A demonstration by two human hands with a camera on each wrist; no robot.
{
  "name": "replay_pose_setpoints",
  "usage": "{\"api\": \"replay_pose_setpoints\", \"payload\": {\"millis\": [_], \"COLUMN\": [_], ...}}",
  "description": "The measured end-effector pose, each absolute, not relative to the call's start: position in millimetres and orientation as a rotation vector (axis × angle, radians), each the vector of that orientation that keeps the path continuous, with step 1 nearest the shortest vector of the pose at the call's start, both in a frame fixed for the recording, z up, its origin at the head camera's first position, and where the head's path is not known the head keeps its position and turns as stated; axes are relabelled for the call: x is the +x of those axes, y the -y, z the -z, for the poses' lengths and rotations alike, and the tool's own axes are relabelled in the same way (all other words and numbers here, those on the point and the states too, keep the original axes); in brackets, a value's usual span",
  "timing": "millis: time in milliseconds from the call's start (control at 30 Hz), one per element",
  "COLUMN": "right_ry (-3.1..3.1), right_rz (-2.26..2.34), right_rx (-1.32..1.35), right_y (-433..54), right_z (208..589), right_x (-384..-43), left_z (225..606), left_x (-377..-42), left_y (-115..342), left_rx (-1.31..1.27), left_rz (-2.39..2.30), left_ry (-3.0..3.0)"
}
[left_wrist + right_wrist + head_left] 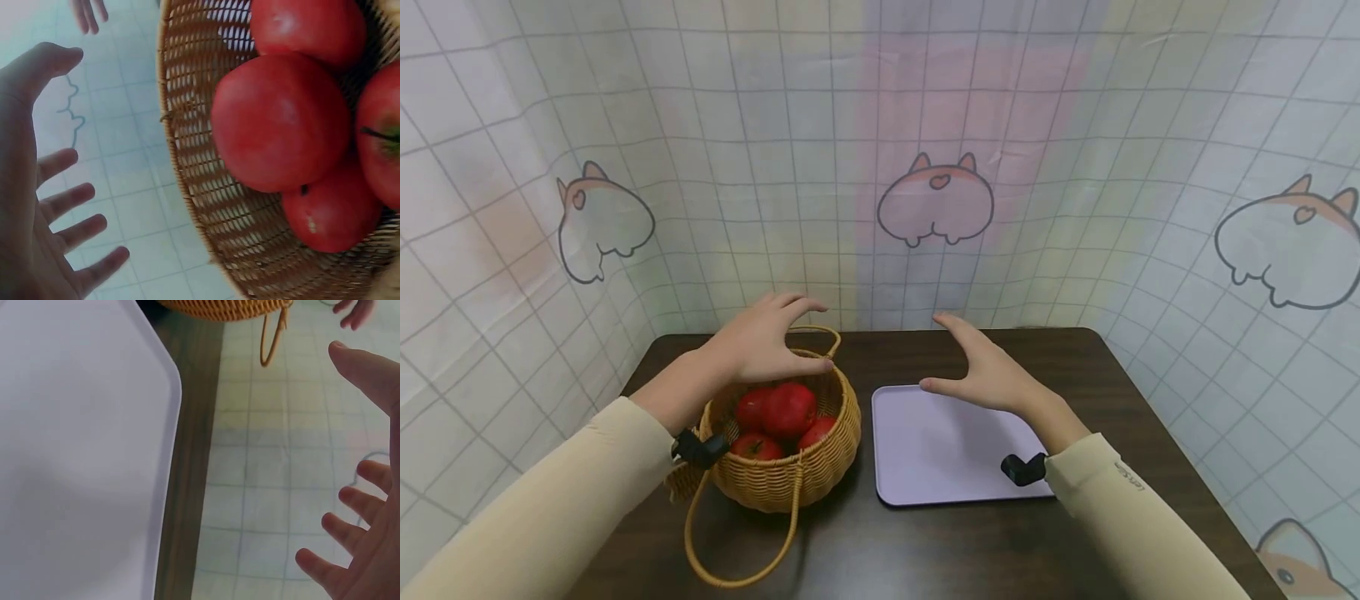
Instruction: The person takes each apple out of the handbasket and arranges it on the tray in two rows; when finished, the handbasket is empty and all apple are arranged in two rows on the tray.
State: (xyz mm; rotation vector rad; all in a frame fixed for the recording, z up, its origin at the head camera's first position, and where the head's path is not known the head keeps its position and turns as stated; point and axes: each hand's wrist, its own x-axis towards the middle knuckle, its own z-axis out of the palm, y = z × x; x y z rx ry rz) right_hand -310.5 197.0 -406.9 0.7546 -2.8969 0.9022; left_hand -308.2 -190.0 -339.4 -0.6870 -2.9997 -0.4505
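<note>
We see the left hand [763,340] raised by the wicker basket [838,450], fingers spread wide, holding nothing; the basket's deep wall presumably keeps the piled red fruit [790,410] from rolling. The right hand [992,371], equally wide and empty, hangs near the lavender tray [928,462], which lies flat beside the basket, probably for steadiness, on the dark table [970,550].
</note>
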Motion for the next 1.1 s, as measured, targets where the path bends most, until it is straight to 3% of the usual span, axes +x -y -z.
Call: {"api": "replay_pose_setpoints", "payload": {"millis": [600,1100], "right_ry": [2.82,2.76], "right_rz": [-0.907,-0.893], "right_rx": [0.889,1.164], "right_y": [-172,-112], "right_z": [371,340], "right_x": [-290,-284], "left_z": [369,427], "left_x": [-227,-180], "left_y": [270,292], "left_rx": [-0.459,-0.335], "left_rz": [0.828,1.199], "left_ry": [2.907,2.696]}}
